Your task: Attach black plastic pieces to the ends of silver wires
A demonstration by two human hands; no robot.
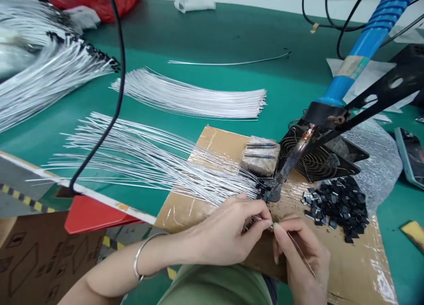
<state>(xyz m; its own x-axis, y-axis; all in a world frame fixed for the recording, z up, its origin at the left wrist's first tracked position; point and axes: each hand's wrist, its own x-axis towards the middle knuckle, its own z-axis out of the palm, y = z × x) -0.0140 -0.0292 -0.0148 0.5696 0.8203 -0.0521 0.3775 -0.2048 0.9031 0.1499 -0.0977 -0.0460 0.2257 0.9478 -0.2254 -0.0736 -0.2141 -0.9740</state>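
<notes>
My left hand point(243, 232) is closed in a pinch at the near edge of the cardboard. A small metallic piece shows between its fingers, but I cannot make out its kind. Fingertip to fingertip with it, my right hand point(303, 252) is closed on a thin wire point(303, 254) that trails down across its fingers. Just beyond the left hand lies a loose fan of white cables point(159, 159), their right ends gathered at black pieces. Above those ends slants a soldering iron point(296, 155) on a black bracket, its tip low over the cardboard.
Small black connector pieces point(341, 205) are heaped right on the cardboard point(212, 141). A fan point(318, 157) and a block with metal tips point(260, 157) stand behind. White cable bundles point(195, 95) lie further back. A black cord point(121, 66) hangs at left; a phone point(410, 157) lies far right.
</notes>
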